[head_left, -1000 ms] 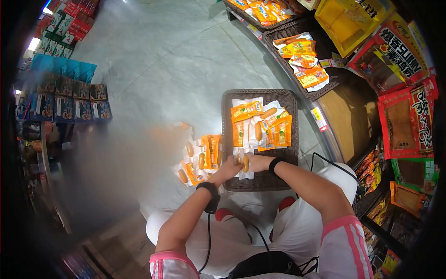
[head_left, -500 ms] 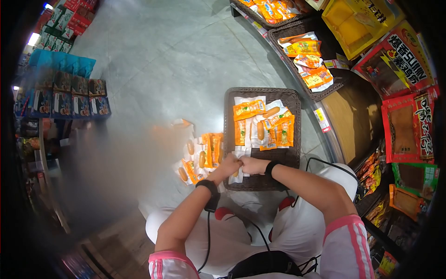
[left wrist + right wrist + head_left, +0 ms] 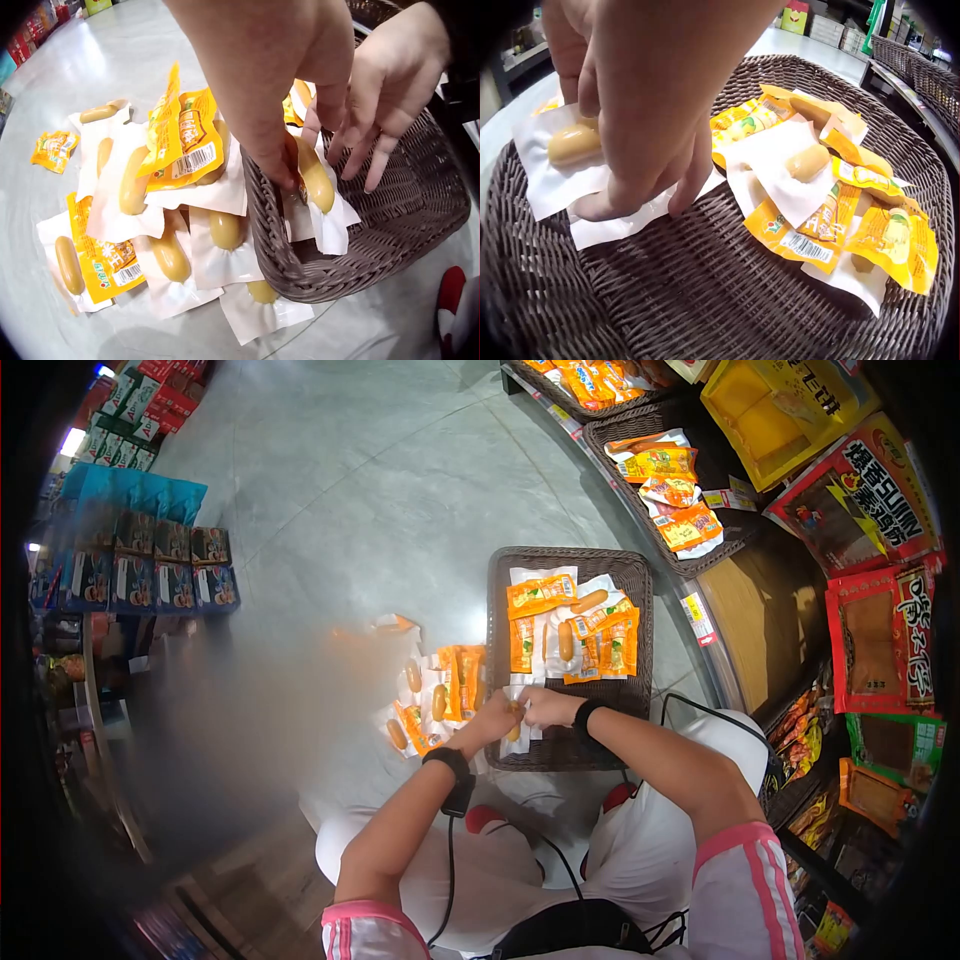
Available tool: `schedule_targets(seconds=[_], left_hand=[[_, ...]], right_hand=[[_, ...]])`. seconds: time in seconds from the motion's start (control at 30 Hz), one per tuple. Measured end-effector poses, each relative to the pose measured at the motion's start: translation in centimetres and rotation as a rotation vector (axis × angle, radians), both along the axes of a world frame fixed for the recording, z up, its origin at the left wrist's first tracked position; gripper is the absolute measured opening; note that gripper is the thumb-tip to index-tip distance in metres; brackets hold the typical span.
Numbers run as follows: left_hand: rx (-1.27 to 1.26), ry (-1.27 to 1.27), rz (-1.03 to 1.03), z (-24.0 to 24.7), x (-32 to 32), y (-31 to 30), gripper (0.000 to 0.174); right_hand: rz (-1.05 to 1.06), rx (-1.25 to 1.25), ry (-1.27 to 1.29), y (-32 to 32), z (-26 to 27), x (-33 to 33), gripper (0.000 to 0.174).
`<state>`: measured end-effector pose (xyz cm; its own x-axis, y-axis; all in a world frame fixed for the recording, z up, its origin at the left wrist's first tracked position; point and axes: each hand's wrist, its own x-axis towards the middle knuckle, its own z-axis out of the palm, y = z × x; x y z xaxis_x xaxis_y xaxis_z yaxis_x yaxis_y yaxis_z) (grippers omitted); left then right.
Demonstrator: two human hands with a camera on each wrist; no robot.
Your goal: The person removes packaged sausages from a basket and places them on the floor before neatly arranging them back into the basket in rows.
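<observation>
In the head view both hands meet over the near-left corner of a brown wicker basket (image 3: 570, 758). My left hand (image 3: 270, 67) reaches down inside the rim and pinches a white-backed sausage packet (image 3: 319, 184). Close beside it is my right hand (image 3: 397, 75), its fingers spread and slightly bent; in the right wrist view this hand (image 3: 652, 112) touches the white packets (image 3: 619, 229) with its fingertips. Orange and white sausage packets (image 3: 810, 232) lie in the far part of the basket. Outside its left wall, more packets (image 3: 169, 255) are spread on the floor.
Shelf baskets (image 3: 690, 565) of similar packets curve along the upper right. Large red (image 3: 875, 640) and yellow (image 3: 760, 420) food bags stand at the right. Boxed goods (image 3: 150, 575) line the left side. The person's knees flank the basket's near side.
The hands came together over the packets, then drew slightly apart, and a sausage shows again below them. The basket appears a little farther right as the view shifted.
</observation>
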<state>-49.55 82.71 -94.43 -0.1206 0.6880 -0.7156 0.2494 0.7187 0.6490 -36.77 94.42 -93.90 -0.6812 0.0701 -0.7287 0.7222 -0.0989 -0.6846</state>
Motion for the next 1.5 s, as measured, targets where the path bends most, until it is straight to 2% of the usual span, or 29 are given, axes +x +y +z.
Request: schedule_targets(seconds=[0.03, 0.1, 0.17, 0.23, 0.33, 0.43, 0.53, 0.63, 0.73, 0.8, 0.87, 0.93, 1.03, 1.1, 1.17, 1.23, 1.3, 1.43, 1.5], left_hand=[[-0.007, 0.011, -0.018, 0.6, 0.0, 0.2, 0.048], [-0.022, 0.035, -0.054, 1.9, -0.1, 0.7, 0.05], [-0.051, 0.002, -0.037, 1.0, 0.0, 0.3, 0.049], [-0.07, -0.023, -0.035, 0.7, -0.1, 0.2, 0.047], [-0.088, -0.035, -0.061, 1.0, -0.3, 0.2, 0.046], [-0.101, -0.035, -0.087, 0.6, -0.4, 0.2, 0.047], [-0.087, -0.079, -0.051, -0.1, -0.3, 0.0, 0.047], [-0.097, -0.095, -0.031, 0.6, -0.3, 0.1, 0.048], [-0.104, -0.111, -0.018, 1.4, -0.3, 0.2, 0.051], [-0.074, -0.115, 0.01, 1.9, -0.2, 0.0, 0.054], [-0.088, -0.13, 0.008, 2.1, -0.3, 0.1, 0.056], [-0.099, -0.145, 0.007, 2.5, -0.4, 0.2, 0.056], [-0.1, -0.171, 0.014, 2.6, -0.5, 0.1, 0.054], [-0.082, -0.201, 0.026, 1.8, -0.4, -0.2, 0.052], [-0.064, -0.189, 0.039, 1.2, -0.2, -0.5, 0.049], [-0.055, -0.18, 0.055, 1.5, -0.3, -0.5, 0.046], [-0.056, -0.177, 0.077, 2.3, -0.3, -0.3, 0.042], [-0.023, -0.246, 0.088, 1.5, -0.4, -0.7, 0.042], [0.022, -0.236, 0.066, 0.7, -0.4, -1.1, 0.044]], right_hand=[[-0.037, -0.028, 0.028, -0.2, -0.7, 0.0, 0.025], [0.106, 0.247, 0.062, -0.6, -2.2, 0.0, 0.03], [0.154, 0.33, -0.038, -0.4, -0.8, -0.4, 0.035], [0.108, 0.215, -0.271, 0.2, 1.4, -0.9, 0.039], [0.17, 0.086, -0.235, 1.1, 1.0, -0.9, 0.036], [0.18, 0.072, -0.215, 1.4, 1.4, -0.8, 0.039], [0.148, 0.032, -0.182, 1.8, -1.0, -0.3, 0.036], [-0.013, 0.018, -0.057, 1.1, -2.2, -0.3, 0.042], [-0.029, 0.117, -0.095, 0.7, -1.8, -0.4, 0.042], [0.062, 0.316, -0.163, 0.6, -1.6, -0.9, 0.038], [0.058, 0.31, -0.181, 0.7, -1.6, -1.0, 0.037], [-0.041, 0.099, -0.149, 1.3, -1.5, -0.6, 0.038], [-0.005, 0.041, -0.069, 1.9, -3.1, -0.7, 0.039], [0.187, 0.22, 0.051, 1.7, -5.6, -0.6, 0.038], [0.184, 0.294, 0.017, 1.7, -4.3, -0.9, 0.038], [-0.012, 0.262, -0.166, 1.4, -2.0, -1.4, 0.038], [-0.035, 0.345, -0.121, 0.7, -4.3, -1.5, 0.038], [-0.16, 0.285, -0.078, 0.4, -1.0, -1.4, 0.036], [-0.078, 0.191, -0.163, 1.0, -0.4, -1.6, 0.033]])
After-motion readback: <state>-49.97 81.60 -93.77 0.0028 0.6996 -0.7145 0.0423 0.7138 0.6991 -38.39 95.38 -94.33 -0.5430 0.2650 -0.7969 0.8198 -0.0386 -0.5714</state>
